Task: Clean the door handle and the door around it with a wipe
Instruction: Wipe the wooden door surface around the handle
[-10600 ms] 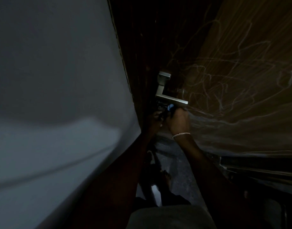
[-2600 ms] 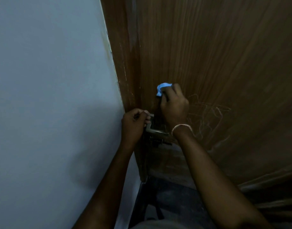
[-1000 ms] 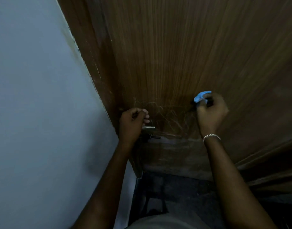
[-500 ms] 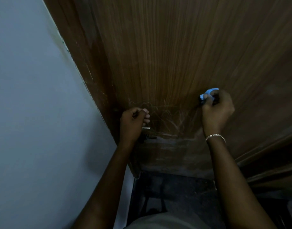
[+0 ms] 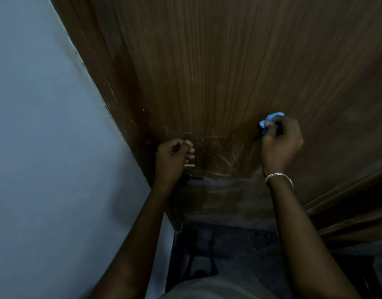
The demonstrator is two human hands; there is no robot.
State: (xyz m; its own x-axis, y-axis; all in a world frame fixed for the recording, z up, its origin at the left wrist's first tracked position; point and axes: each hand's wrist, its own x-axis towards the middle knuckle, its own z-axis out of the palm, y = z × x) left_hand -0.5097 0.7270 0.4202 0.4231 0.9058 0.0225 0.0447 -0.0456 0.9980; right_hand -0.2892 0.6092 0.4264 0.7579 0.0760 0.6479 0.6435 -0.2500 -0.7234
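Dark floor in the lower middle of the frame

The floor (image 5: 239, 244) is dark and speckled, showing between the grey wall (image 5: 45, 147) at the left and the brown door (image 5: 218, 61) above, whose lower edge meets it. A dark shape (image 5: 202, 270) lies on it near the bottom edge, too dim to name.

A single head-worn wide-angle camera looks forward and down at close range onto the wooden door (image 5: 207, 61), which fills the upper frame; the wall (image 5: 45, 147) lies left of the door, the dark floor (image 5: 229, 244) directly below it.
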